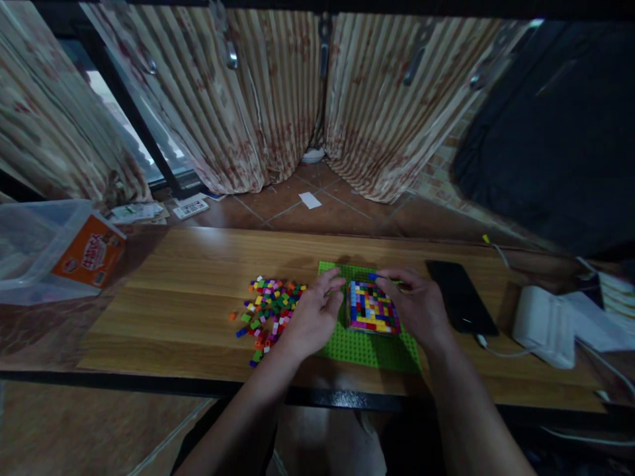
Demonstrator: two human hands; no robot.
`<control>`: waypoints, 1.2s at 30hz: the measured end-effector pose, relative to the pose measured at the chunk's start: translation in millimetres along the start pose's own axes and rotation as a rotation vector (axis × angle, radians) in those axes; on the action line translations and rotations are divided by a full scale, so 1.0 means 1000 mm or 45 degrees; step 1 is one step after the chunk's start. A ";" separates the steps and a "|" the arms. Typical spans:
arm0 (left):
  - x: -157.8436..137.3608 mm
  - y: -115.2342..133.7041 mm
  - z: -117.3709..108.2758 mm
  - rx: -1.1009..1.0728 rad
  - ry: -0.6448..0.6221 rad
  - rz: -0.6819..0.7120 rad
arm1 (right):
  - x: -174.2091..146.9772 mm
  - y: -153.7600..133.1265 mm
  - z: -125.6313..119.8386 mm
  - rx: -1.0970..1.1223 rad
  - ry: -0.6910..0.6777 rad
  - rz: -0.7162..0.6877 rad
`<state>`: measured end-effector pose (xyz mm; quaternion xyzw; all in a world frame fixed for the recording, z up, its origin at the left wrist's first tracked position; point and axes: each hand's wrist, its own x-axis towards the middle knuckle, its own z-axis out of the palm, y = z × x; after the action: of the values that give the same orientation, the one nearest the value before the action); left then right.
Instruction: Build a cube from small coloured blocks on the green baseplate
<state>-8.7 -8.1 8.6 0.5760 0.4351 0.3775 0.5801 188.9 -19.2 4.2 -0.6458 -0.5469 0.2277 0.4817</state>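
A multicoloured block of toy bricks [372, 309] stands on a green studded baseplate [367, 350]. My right hand [419, 304] reaches over the block's far right corner, thumb and fingertips together on a blue brick [373, 276]. Whether that brick touches the block cannot be made out. My left hand [317, 314] hovers over the baseplate's left edge, fingers curved and apart, with nothing visible in it. Left of it lies a loose pile of small coloured bricks [272, 304], partly hidden by my left hand and forearm.
The wooden table [163, 317] has a black front edge. A dark phone or tablet [461, 297] with a white cable lies to the right, beside a white device [543, 324]. A clear plastic bin [34, 251] with an orange label stands far left. Striped curtains [278, 99] hang behind.
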 end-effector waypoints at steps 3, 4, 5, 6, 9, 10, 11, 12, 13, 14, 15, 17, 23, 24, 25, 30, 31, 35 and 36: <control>0.001 -0.001 0.007 0.031 -0.005 0.008 | 0.001 0.003 0.004 0.030 -0.050 -0.022; 0.001 -0.001 0.008 0.057 0.000 0.026 | 0.001 0.002 0.006 0.034 -0.067 -0.031; 0.001 -0.002 0.009 0.096 0.006 0.047 | 0.001 0.002 0.008 0.036 -0.086 -0.039; 0.001 -0.002 0.009 0.148 0.013 0.067 | 0.001 0.001 0.009 0.035 -0.106 -0.041; -0.001 -0.002 0.010 0.303 0.025 0.113 | 0.001 -0.001 0.012 0.014 -0.158 -0.024; -0.001 -0.002 0.011 0.338 0.026 0.125 | 0.001 -0.002 0.013 0.005 -0.169 -0.018; -0.001 -0.001 0.012 0.360 0.028 0.135 | 0.001 -0.002 0.014 -0.001 -0.178 -0.012; -0.002 -0.001 0.012 0.373 0.032 0.146 | 0.001 -0.003 0.014 -0.004 -0.184 -0.004; -0.002 0.000 0.013 0.381 0.035 0.153 | 0.000 -0.003 0.015 -0.005 -0.189 0.007; -0.002 0.000 0.014 0.388 0.037 0.156 | 0.000 -0.004 0.015 -0.003 -0.198 0.024; -0.002 0.001 0.014 0.393 0.040 0.157 | 0.000 -0.004 0.016 0.003 -0.208 0.046; -0.002 0.001 0.015 0.402 0.043 0.159 | -0.001 -0.006 0.017 0.015 -0.217 0.092; -0.002 -0.001 0.016 0.447 0.063 0.192 | -0.002 -0.014 0.019 -0.026 -0.203 0.100; -0.002 -0.001 0.016 0.462 0.060 0.191 | -0.002 -0.015 0.019 -0.038 -0.205 0.095; -0.002 -0.001 0.016 0.476 0.061 0.191 | -0.001 -0.016 0.019 -0.050 -0.210 0.089; -0.002 0.000 0.015 0.514 0.091 0.230 | -0.001 -0.017 0.021 -0.091 -0.239 0.066; -0.002 0.000 0.015 0.516 0.098 0.246 | -0.001 -0.017 0.021 -0.087 -0.257 0.064; -0.002 -0.001 0.014 0.540 0.100 0.295 | -0.003 -0.016 0.021 -0.071 -0.268 0.067; -0.002 -0.002 0.014 0.550 0.100 0.299 | -0.003 -0.016 0.021 -0.072 -0.261 0.075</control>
<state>3.8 -14.5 6.4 0.7180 0.4580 0.3626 0.3785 163.0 -15.5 8.2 -0.6481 -0.5804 0.2912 0.3979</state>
